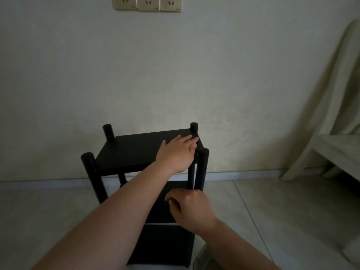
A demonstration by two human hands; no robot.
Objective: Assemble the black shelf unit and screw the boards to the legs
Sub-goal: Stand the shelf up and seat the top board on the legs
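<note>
The black shelf unit (136,151) stands upright on the floor in front of the wall. Four round legs poke up past its top board, and the lower boards (163,240) show beneath my arms. My left hand (178,152) lies flat, fingers straight, on the right end of the top board, between the back right leg (194,127) and the front right leg (202,166). My right hand (190,207) is lower, against the front right leg at the level of the middle board. Its fingers are curled; whatever they hold is hidden.
A pale wall with three sockets (147,3) rises right behind the unit. A cream chair or bench (331,147) draped with cloth stands at the right. Grey floor tiles (282,221) spread on both sides of the unit.
</note>
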